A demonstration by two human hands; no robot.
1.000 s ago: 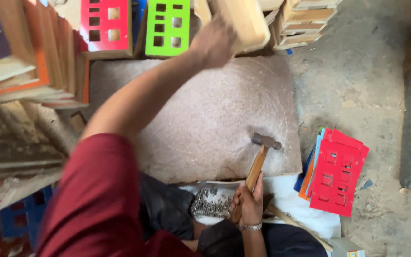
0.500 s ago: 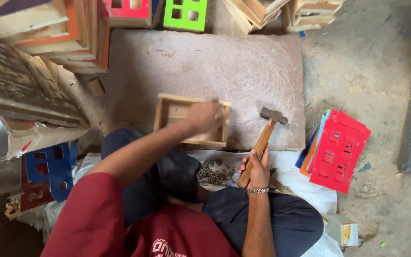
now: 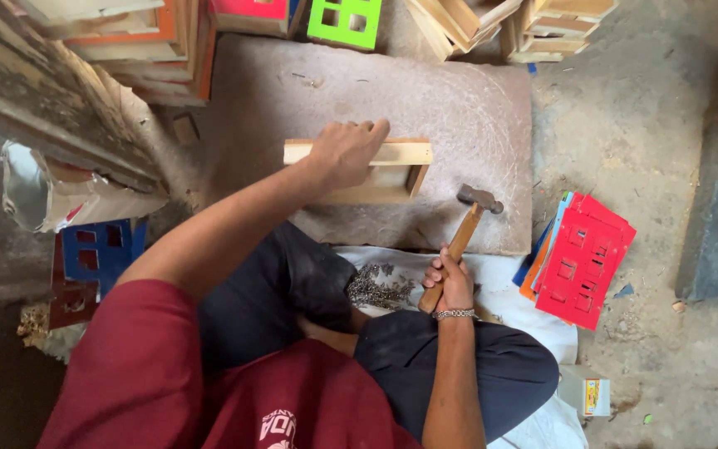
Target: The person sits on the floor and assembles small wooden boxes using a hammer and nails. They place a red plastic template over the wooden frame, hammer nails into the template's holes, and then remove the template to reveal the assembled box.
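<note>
rough concrete floor (image 3: 625,125) is seen from above in the head view, and on it a flat grey stone slab (image 3: 459,100) is laid as a work surface. on the slab, near its middle, a small wooden frame (image 3: 400,166) of pale wood is placed, lying flat with its open side up. the left hand (image 3: 344,154) is laid over the left part of the frame, palm down, with the fingers curled over the far edge, so the frame is pressed to the slab. the right hand (image 3: 450,283) is closed in a fist around the lower end of a hammer (image 3: 463,233) with a wooden handle. the metal head of the hammer is resting on the slab, just right of the frame and apart from it.

between the knees of the person, on a white cloth (image 3: 533,291), a small heap of dark nails (image 3: 380,287) is seen, just left of the right hand. at the right of the slab a stack of red, orange and blue panels (image 3: 583,258) with cut windows is lying on the floor. at the far edge a green panel (image 3: 344,21) is standing, and piles of wooden frames (image 3: 542,25) are stacked beside it. at the left a blue panel (image 3: 97,254) is leaned near a torn sack (image 3: 51,195).
</note>
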